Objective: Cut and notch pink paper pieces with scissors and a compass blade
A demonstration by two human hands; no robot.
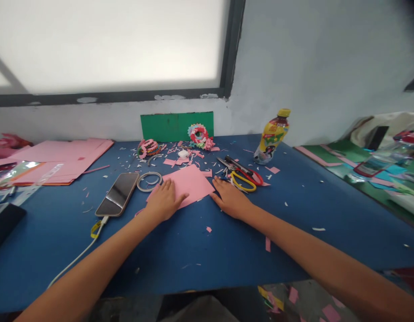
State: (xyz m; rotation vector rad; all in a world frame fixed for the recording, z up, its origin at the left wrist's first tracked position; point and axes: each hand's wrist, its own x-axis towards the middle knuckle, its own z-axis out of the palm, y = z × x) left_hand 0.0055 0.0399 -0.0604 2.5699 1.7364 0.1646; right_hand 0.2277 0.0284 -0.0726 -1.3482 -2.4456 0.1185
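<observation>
A pink sheet of paper [192, 183] lies on the blue table in front of me. My left hand [166, 200] rests flat over its left side, fingers stretched out and the thumb reaching across the paper. By the sheet's right corner, my right hand [231, 196] lies palm down with its fingers extended. Just beyond the right fingertips are scissors with red and yellow handles [244, 180] and a black pen [238, 165]. A roll of tape [149, 182] sits beside the left fingers. Whatever is under the palms is hidden.
A phone [117, 195] on a white cable [80, 257] lies left of a tape roll. Pink sheets [64, 156] are stacked farther left. Paper wreaths [197, 135] and scraps stand near a green board [175, 126]. A yellow-labelled bottle [272, 136] stands at the right.
</observation>
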